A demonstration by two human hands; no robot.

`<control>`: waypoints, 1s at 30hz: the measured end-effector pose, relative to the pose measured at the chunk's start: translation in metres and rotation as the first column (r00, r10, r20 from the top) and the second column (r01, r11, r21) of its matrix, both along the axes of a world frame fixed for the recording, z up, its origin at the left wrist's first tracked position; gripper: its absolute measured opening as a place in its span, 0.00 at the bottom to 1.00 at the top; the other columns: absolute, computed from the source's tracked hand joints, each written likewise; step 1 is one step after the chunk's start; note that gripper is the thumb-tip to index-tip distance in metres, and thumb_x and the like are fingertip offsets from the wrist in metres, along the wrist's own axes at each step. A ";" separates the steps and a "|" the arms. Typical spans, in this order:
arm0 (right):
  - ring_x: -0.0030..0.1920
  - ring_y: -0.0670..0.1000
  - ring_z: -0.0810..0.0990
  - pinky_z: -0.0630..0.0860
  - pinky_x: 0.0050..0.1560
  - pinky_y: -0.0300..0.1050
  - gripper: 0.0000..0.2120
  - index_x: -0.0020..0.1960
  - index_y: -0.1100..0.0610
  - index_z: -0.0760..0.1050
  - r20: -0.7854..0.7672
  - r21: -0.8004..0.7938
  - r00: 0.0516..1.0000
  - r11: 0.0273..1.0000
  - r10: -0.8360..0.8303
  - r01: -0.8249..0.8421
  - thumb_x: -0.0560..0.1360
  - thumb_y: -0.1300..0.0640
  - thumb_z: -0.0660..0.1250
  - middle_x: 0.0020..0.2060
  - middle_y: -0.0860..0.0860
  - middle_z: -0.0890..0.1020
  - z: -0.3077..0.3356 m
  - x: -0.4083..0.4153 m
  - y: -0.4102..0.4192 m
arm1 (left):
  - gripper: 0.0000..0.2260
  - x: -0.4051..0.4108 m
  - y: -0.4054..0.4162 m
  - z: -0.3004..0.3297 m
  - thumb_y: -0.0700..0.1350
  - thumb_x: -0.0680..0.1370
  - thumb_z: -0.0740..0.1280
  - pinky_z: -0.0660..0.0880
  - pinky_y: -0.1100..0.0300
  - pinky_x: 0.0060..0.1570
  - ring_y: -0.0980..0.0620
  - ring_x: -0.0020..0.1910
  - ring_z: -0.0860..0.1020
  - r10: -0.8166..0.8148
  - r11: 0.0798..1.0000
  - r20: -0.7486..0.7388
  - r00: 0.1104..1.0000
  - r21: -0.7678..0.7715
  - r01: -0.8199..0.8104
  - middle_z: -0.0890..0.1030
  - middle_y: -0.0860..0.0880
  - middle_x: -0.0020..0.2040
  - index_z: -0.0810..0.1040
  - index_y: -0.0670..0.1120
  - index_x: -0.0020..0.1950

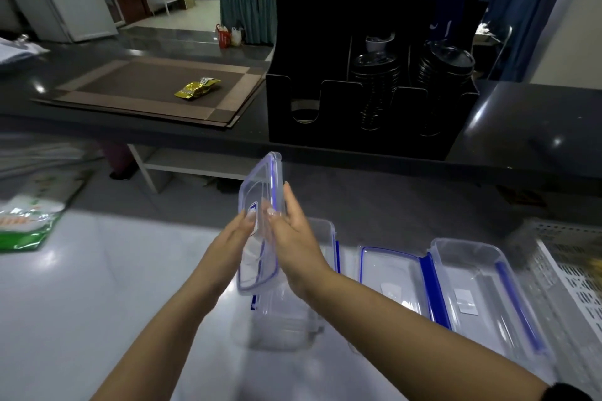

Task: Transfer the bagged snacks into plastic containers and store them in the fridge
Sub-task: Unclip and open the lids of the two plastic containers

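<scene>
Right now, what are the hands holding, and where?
A clear container lid, upright, pressed between both palms: left hand and right hand on its flat faces.

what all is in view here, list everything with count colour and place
lid: 1, clear with blue seal, upright between both hands
containers: 2, clear with blue clips, on white counter; one under the hands, one lying open at right
snack bag: 1, green and white, counter's left edge
gold packet: 1, on brown mat
organiser: 1, black, on dark counter, holds stacked black lids
basket: 1, white, far right
left hand: flat against lid
right hand: flat against lid
</scene>
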State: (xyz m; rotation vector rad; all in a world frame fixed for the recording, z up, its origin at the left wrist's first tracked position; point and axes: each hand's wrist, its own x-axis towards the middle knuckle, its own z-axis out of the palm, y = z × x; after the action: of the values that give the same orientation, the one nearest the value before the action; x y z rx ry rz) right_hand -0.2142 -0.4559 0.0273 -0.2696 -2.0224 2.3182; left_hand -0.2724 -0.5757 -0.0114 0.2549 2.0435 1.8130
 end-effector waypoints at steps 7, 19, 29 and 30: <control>0.76 0.51 0.60 0.57 0.74 0.51 0.38 0.78 0.42 0.54 0.120 -0.070 0.955 0.962 0.271 -0.264 0.72 0.27 0.53 0.77 0.49 0.62 -0.010 -0.028 -0.056 | 0.12 -0.006 -0.031 0.012 0.58 0.79 0.58 0.74 0.55 0.52 0.55 0.50 0.79 0.071 0.968 0.263 0.962 0.216 -0.130 0.81 0.54 0.51 0.77 0.54 0.55; 0.78 0.45 0.52 0.50 0.73 0.39 0.33 0.79 0.47 0.51 0.299 0.790 0.871 0.411 0.391 -0.455 0.80 0.40 0.59 0.78 0.44 0.56 -0.063 0.010 0.018 | 0.12 -0.053 -0.119 -0.065 0.46 0.82 0.61 0.82 0.45 0.46 0.33 0.55 0.80 0.234 0.942 0.515 0.824 0.089 -0.323 0.77 0.39 0.58 0.73 0.49 0.65; 0.68 0.54 0.72 0.69 0.67 0.48 0.29 0.79 0.45 0.51 0.485 0.711 0.792 0.361 0.370 -0.604 0.81 0.44 0.57 0.74 0.50 0.67 -0.090 0.045 0.030 | 0.08 -0.061 -0.119 -0.087 0.39 0.80 0.64 0.71 0.57 0.37 0.48 0.32 0.71 0.197 0.880 0.023 0.980 -0.444 -0.167 0.75 0.40 0.36 0.78 0.39 0.43; 0.67 0.55 0.73 0.69 0.67 0.49 0.27 0.78 0.45 0.52 0.495 0.702 0.782 0.356 0.379 -0.617 0.82 0.46 0.57 0.73 0.51 0.69 -0.091 0.047 0.029 | 0.06 -0.060 -0.116 -0.088 0.39 0.80 0.65 0.69 0.58 0.35 0.47 0.32 0.71 0.169 0.847 -0.047 0.984 -0.505 -0.169 0.76 0.42 0.34 0.80 0.41 0.45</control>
State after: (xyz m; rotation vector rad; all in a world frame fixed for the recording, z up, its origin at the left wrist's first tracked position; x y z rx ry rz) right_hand -0.1672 -0.4272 -0.0640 0.1822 -3.4646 1.1093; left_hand -0.3324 -0.6916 -0.0994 -0.0816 2.5182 1.2824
